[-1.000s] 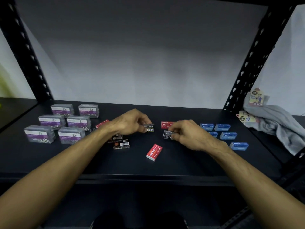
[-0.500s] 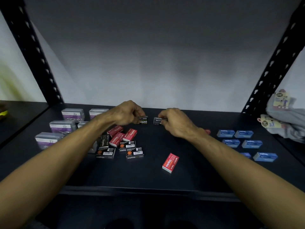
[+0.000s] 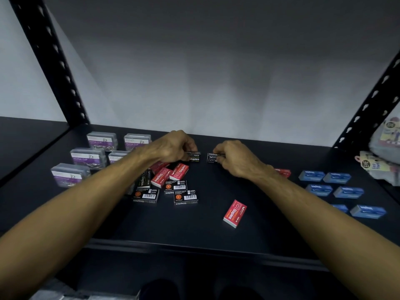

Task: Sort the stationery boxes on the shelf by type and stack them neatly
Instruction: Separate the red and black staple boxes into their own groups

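Both hands had carried their black staple boxes toward the back middle of the shelf since a second earlier, and the two boxes now sat close together.

On the dark shelf (image 3: 216, 230), clear paper-clip boxes (image 3: 87, 158) were grouped at the left and blue boxes (image 3: 348, 192) at the right. Between them, red and black staple boxes (image 3: 171, 182) lay jumbled under the left forearm, and one red box (image 3: 234, 213) lay alone nearer the front edge. The left hand (image 3: 173, 146) pinched a black staple box (image 3: 194, 157) at its fingertips; just beside it, the right hand (image 3: 236, 158) pinched a second black box (image 3: 212, 158).
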`<move>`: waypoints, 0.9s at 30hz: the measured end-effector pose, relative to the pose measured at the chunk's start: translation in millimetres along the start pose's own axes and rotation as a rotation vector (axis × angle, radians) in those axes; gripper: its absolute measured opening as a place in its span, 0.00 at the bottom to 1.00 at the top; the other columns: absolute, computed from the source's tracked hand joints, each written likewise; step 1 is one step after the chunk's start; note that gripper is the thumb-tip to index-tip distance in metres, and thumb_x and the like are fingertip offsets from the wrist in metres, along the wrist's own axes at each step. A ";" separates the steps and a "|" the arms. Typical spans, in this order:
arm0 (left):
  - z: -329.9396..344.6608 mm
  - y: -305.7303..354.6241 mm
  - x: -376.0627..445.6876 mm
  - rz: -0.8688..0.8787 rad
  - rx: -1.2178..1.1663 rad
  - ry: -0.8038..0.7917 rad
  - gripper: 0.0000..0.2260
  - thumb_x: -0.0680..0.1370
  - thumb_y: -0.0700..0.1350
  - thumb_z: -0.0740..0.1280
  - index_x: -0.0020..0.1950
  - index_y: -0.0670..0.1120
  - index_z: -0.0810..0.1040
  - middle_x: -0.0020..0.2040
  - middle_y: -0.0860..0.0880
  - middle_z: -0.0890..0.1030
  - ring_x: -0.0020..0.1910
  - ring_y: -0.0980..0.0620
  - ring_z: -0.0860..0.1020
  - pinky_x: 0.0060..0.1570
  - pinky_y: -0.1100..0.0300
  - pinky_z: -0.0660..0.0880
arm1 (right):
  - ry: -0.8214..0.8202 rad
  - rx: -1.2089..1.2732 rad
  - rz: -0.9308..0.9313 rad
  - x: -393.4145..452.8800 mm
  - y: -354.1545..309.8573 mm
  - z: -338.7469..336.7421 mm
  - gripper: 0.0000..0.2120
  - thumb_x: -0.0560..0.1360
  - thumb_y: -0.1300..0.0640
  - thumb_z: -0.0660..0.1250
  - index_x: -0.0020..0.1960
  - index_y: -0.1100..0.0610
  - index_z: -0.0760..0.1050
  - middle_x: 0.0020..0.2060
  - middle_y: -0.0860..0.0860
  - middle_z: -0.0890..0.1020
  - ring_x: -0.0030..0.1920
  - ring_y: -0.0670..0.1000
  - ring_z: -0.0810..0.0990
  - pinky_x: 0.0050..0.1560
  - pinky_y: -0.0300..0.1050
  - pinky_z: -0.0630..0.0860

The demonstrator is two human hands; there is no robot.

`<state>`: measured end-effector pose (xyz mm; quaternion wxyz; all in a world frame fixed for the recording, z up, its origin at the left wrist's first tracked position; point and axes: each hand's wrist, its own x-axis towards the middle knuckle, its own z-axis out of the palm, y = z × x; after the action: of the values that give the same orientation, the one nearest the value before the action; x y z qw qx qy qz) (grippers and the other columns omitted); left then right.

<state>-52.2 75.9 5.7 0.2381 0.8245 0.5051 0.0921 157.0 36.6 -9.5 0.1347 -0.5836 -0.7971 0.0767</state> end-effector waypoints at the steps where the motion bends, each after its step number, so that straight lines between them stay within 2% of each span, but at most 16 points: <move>1: 0.1 0.2 -0.9 -0.002 -0.001 -0.008 0.10 0.76 0.38 0.71 0.55 0.48 0.81 0.46 0.54 0.82 0.44 0.58 0.80 0.38 0.70 0.72 | 0.000 0.001 -0.001 -0.4 0.1 -0.2 0.10 0.78 0.60 0.65 0.58 0.57 0.80 0.52 0.53 0.83 0.51 0.53 0.81 0.56 0.51 0.77; 5: -0.3 -0.4 -2.9 -0.002 -0.012 -0.019 0.11 0.76 0.38 0.71 0.57 0.48 0.81 0.49 0.53 0.82 0.46 0.56 0.80 0.43 0.66 0.74 | 0.011 -0.014 -0.004 -2.7 -0.7 1.2 0.11 0.78 0.60 0.66 0.58 0.58 0.79 0.52 0.54 0.82 0.53 0.55 0.80 0.57 0.53 0.77; 8: -1.8 -1.7 -5.7 -0.001 -0.011 -0.006 0.13 0.75 0.39 0.72 0.59 0.48 0.80 0.51 0.52 0.81 0.49 0.55 0.79 0.46 0.66 0.73 | 0.031 -0.034 -0.007 -4.9 -1.4 -0.5 0.15 0.78 0.57 0.66 0.64 0.57 0.76 0.57 0.54 0.79 0.58 0.54 0.78 0.59 0.50 0.75; 10: -4.7 -4.4 -8.6 -0.001 -0.012 0.024 0.15 0.74 0.40 0.74 0.60 0.48 0.80 0.51 0.52 0.81 0.50 0.54 0.79 0.47 0.66 0.72 | 0.060 -0.063 -0.023 -7.1 -1.9 -3.1 0.17 0.78 0.56 0.66 0.66 0.57 0.74 0.58 0.54 0.77 0.59 0.54 0.75 0.57 0.46 0.73; 16: -17.2 -10.7 -28.1 -0.015 -0.063 0.123 0.15 0.73 0.39 0.74 0.59 0.46 0.81 0.45 0.51 0.81 0.43 0.55 0.79 0.41 0.69 0.72 | 0.144 -0.082 -0.088 -17.0 -14.4 -10.2 0.16 0.78 0.56 0.66 0.64 0.57 0.76 0.57 0.54 0.77 0.58 0.53 0.75 0.52 0.39 0.66; 19: -20.2 -12.4 -44.9 -0.019 -0.086 0.178 0.14 0.73 0.38 0.74 0.58 0.45 0.81 0.44 0.50 0.82 0.40 0.57 0.79 0.37 0.73 0.71 | 0.169 -0.048 -0.117 -21.4 -29.2 -9.6 0.14 0.78 0.56 0.65 0.62 0.57 0.77 0.55 0.53 0.79 0.56 0.53 0.76 0.52 0.41 0.70; 23: -20.3 -10.5 -72.8 -0.002 -0.061 0.228 0.14 0.73 0.40 0.75 0.58 0.46 0.81 0.43 0.52 0.81 0.39 0.57 0.80 0.37 0.69 0.74 | 0.159 -0.026 -0.147 -25.5 -53.1 -1.5 0.12 0.78 0.55 0.65 0.60 0.55 0.78 0.52 0.52 0.78 0.55 0.52 0.76 0.50 0.40 0.69; 27: -15.8 -8.3 -93.8 0.025 0.076 0.215 0.15 0.73 0.44 0.75 0.59 0.48 0.80 0.47 0.52 0.82 0.45 0.55 0.80 0.48 0.60 0.79 | 0.053 -0.006 -0.214 -26.2 -70.7 9.3 0.15 0.80 0.56 0.64 0.66 0.53 0.75 0.57 0.52 0.76 0.59 0.51 0.75 0.57 0.42 0.70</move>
<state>-109.3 1.5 23.7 0.1499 0.8243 0.5207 0.1638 97.3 -9.7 -1.9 0.1613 -0.4973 -0.8513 0.0439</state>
